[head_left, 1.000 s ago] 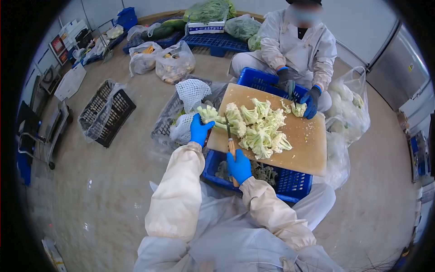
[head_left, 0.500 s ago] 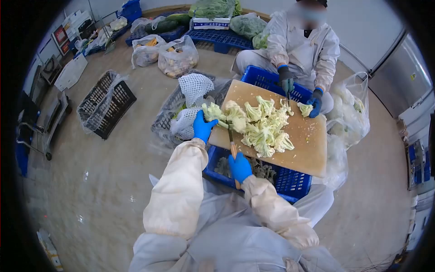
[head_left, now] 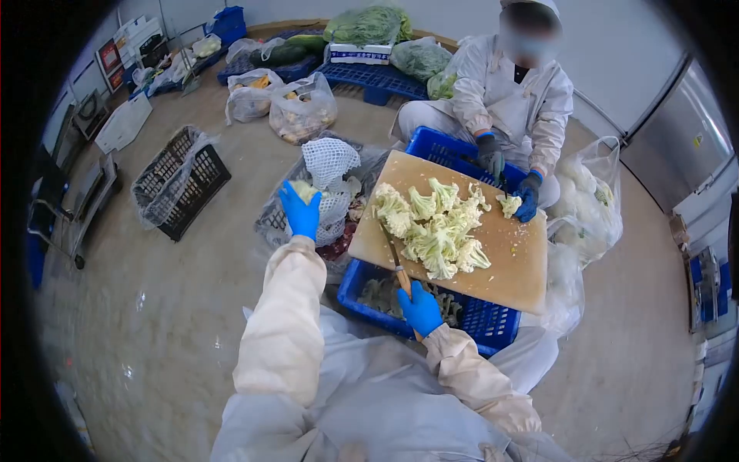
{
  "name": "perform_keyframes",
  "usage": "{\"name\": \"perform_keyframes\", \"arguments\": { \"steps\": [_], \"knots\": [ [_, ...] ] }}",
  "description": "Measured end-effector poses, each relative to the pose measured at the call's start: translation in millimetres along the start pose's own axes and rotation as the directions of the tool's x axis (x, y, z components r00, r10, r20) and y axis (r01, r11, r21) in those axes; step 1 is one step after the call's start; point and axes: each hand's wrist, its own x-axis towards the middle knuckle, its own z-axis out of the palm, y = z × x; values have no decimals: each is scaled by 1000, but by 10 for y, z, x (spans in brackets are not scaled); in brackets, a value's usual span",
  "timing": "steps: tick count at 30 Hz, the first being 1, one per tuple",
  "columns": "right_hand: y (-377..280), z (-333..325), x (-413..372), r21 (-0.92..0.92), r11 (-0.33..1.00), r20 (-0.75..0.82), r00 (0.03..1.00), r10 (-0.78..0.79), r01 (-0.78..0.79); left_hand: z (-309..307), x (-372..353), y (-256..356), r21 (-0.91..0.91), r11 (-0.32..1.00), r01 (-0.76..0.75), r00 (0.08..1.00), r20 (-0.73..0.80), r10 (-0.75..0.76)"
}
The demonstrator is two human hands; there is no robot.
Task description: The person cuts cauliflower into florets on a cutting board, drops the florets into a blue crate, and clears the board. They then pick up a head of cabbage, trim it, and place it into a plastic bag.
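My left hand [head_left: 301, 211], in a blue glove, is curled around a pale green piece of cauliflower [head_left: 305, 191], partly hidden by the fingers. It is over a plastic-lined crate [head_left: 269, 222] beside white foam netting [head_left: 329, 160]. My right hand [head_left: 421, 309], also gloved in blue, grips the wooden handle of a knife [head_left: 402, 279]. The knife's blade rests against the left side of the cutting board [head_left: 512, 266], close to a heap of cut cauliflower [head_left: 443, 231].
The board lies across blue crates [head_left: 493, 319]; trimmings [head_left: 381, 294] lie in the near one. Opposite, a co-worker [head_left: 512, 100] holds a knife and a floret [head_left: 509, 205]. Bagged cauliflower [head_left: 589, 192] stands at right, a black crate [head_left: 181, 183] on the floor at left.
My left hand has moved left, off the board and over the lined crate, with a cauliflower piece. The knife in my right hand stays by the board's left side.
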Motion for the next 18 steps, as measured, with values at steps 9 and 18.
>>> {"name": "perform_keyframes", "arguments": {
  "steps": [9,18],
  "knots": [
    [224,-223,80,-139,989,-104,992,-67,52,360,-387,1017,-486,786,-382,593,523,612],
    [425,-564,88,-182,982,-66,996,-64,51,423,-690,1383,-439,864,-246,751,478,456]
  ]
}}
